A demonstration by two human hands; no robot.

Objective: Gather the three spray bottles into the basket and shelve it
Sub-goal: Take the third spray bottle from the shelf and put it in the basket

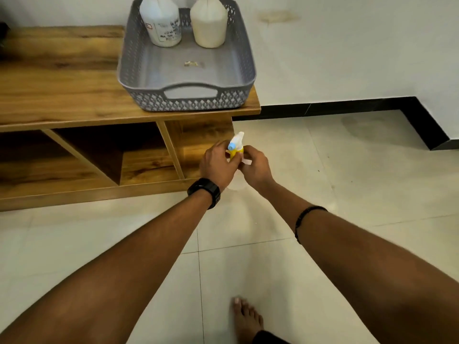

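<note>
A grey perforated basket [186, 94] stands on the right end of a low wooden shelf unit [62, 95]. Two bottles stand at its far end: a translucent white one [161, 23] with a printed label and a cream one [209, 23]; their tops are cut off by the frame. Below the shelf's right end, over the floor, both hands hold a third spray bottle [236, 145] with a white trigger head, blue nozzle and yellow collar. My left hand [217, 165] grips it from the left, my right hand [255, 167] from the right. Its clear body is mostly hidden behind the hands.
The shelf unit has open compartments [104, 152] beneath its top. A small scrap [191, 63] lies on the basket floor. Pale floor tiles spread to the right, bounded by a white wall with black skirting [347, 105]. A bare foot [246, 319] stands on the tiles below.
</note>
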